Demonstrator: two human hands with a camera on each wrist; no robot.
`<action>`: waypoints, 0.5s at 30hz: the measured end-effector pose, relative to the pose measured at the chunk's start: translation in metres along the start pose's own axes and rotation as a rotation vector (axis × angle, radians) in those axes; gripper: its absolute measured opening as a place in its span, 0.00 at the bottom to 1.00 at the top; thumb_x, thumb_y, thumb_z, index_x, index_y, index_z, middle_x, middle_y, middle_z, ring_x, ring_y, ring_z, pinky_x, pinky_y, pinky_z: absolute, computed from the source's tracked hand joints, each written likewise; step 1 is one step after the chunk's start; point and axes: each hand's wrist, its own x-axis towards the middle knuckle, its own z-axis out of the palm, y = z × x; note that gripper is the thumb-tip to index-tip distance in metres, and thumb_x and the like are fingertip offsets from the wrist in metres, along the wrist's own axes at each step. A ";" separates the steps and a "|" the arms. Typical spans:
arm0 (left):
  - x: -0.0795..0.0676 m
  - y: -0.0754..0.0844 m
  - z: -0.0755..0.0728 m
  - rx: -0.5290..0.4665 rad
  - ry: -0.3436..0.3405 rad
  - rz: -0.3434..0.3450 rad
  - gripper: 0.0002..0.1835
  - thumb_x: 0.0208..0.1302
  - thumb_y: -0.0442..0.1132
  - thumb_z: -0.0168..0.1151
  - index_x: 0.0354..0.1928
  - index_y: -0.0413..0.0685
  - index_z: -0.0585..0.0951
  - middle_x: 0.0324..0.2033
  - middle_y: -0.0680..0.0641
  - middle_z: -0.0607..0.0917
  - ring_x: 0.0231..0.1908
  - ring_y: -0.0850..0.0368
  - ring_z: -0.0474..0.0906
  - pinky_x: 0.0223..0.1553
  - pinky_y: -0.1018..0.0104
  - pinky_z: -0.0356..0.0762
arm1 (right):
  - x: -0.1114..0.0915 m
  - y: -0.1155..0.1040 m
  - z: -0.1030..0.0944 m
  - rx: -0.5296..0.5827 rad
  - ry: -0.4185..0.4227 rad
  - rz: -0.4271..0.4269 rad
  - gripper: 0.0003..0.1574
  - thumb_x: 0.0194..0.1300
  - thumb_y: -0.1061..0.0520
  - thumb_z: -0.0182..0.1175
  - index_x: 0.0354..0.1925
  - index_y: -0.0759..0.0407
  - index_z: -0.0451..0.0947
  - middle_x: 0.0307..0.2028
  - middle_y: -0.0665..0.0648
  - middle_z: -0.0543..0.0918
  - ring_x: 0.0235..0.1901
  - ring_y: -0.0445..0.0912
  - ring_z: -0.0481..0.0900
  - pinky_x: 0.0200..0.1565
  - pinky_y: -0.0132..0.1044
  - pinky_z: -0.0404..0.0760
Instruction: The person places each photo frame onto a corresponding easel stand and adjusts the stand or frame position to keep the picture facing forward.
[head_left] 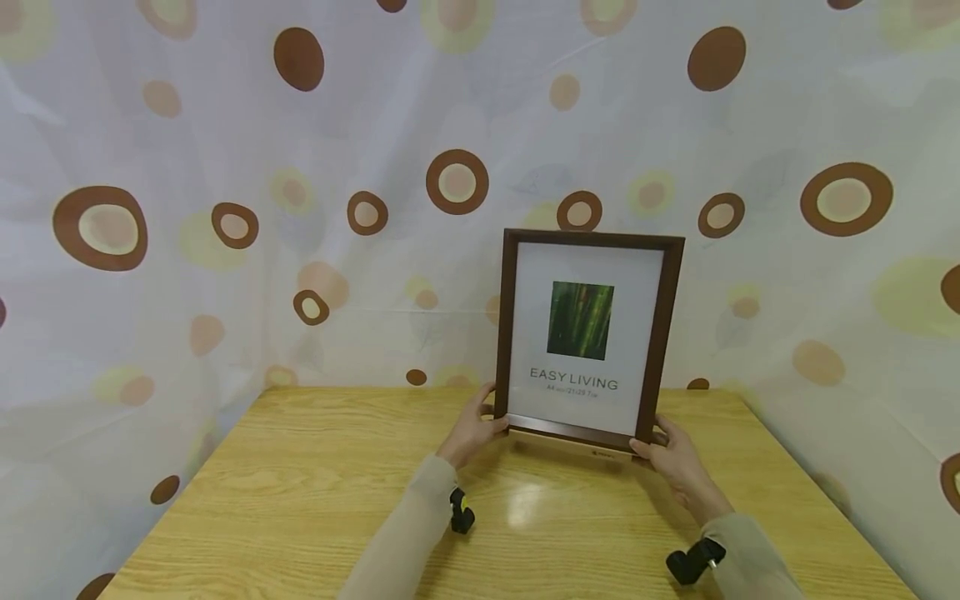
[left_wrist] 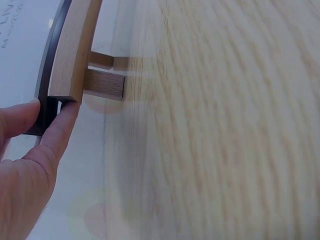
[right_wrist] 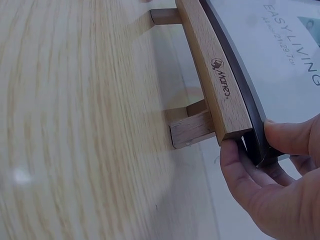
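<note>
A dark brown picture frame (head_left: 588,335) with a white insert and a small green picture stands tilted back near the far side of the table. It rests against a wooden tabletop easel; the easel's ledge bar (right_wrist: 226,95), marked "Maries", runs along the frame's lower edge, and its feet (left_wrist: 104,83) are on the table. My left hand (head_left: 471,429) pinches the frame's lower left corner, its fingertips at the end of the ledge. At the lower right corner, my right hand (head_left: 678,462) holds the frame between thumb and fingers. Most of the easel is hidden behind the frame.
The wood-grain table (head_left: 322,492) extends to both sides and in front of the frame. Close behind it hangs a white curtain (head_left: 375,125) with brown and yellow circles, which also flanks the table. Each sleeved wrist carries a black camera mount (head_left: 696,561).
</note>
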 end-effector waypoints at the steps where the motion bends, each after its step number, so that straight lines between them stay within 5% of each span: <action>1: -0.001 0.000 -0.001 0.005 0.003 -0.003 0.38 0.67 0.24 0.56 0.76 0.50 0.57 0.57 0.29 0.72 0.49 0.45 0.80 0.50 0.57 0.84 | 0.000 0.000 0.000 -0.002 -0.005 -0.004 0.43 0.72 0.65 0.53 0.76 0.70 0.42 0.66 0.80 0.62 0.52 0.49 0.78 0.50 0.41 0.84; 15: -0.008 0.000 -0.014 0.020 0.018 -0.036 0.35 0.66 0.26 0.59 0.73 0.50 0.61 0.56 0.32 0.74 0.45 0.50 0.80 0.49 0.58 0.84 | 0.008 -0.004 0.007 -0.011 -0.059 -0.037 0.41 0.73 0.65 0.52 0.76 0.68 0.44 0.65 0.78 0.65 0.58 0.56 0.75 0.51 0.42 0.84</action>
